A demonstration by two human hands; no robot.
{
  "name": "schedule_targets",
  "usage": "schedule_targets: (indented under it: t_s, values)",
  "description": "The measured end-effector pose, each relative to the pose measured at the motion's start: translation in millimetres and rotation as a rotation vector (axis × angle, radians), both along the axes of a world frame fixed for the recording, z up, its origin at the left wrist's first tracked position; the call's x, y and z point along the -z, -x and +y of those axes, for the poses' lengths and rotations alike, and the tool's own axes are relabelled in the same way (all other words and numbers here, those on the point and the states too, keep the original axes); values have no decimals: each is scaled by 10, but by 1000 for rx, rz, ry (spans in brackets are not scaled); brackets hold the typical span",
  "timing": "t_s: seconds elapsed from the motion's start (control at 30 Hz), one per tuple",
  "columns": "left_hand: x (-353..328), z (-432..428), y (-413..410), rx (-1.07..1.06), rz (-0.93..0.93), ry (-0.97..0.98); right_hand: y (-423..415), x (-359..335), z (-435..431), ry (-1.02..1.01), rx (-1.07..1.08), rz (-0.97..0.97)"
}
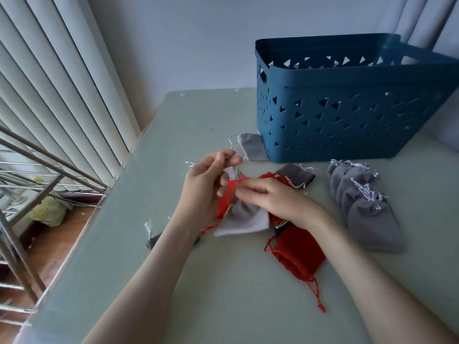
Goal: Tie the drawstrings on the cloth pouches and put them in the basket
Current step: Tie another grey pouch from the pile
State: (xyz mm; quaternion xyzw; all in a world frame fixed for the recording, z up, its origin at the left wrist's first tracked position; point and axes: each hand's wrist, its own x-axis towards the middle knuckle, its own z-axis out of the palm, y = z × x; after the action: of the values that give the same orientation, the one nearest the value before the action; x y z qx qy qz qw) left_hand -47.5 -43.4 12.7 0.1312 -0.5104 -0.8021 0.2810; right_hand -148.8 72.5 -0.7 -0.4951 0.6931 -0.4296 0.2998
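1. on a pale green table (173, 281) all task items are laid out; white vertical blinds (62, 83) and a metal rack (24, 182) are seen at the left.
2. a blue plastic basket (347, 108) with triangle cut-outs is stood at the far right of the table; its inside cannot be made out.
3. a row of grey pouches (367, 207), overlapped and with necks gathered and white cords knotted, is laid right of the hands, near the basket's front.
4. the left hand (203, 192) is raised above the table centre, fingers curled, and a thin white drawstring (237, 184) is pinched at its tips.
5. the right hand (275, 199) is held just beside it, and the same drawstring is pinched lower down, by the pouch neck.
6. a light grey pouch (243, 219) is hung from the drawstring between the hands, its bottom edge on the table.
7. a dark red pouch (298, 254) is laid under the right wrist, red cord trailed toward the viewer.
8. a brighter red pouch (224, 202) is partly hidden behind the hands.
9. a flat grey pouch (250, 147) is touched against the basket's near left corner.
10. a dark grey pouch (296, 175) is laid between the hands and the row.
11. a small dark pouch (154, 240) is mostly hidden under the left forearm.
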Motion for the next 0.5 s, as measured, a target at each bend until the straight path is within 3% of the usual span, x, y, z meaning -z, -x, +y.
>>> schedule_targets:
  t_s: [0.33, 0.5]
  values:
    - [182, 21, 5, -84, -290, 755, 21, 8, -2, 160, 154, -45]
    - [183, -14, 12, -245, -431, 857, 27, 28, -5, 227, 247, -36]
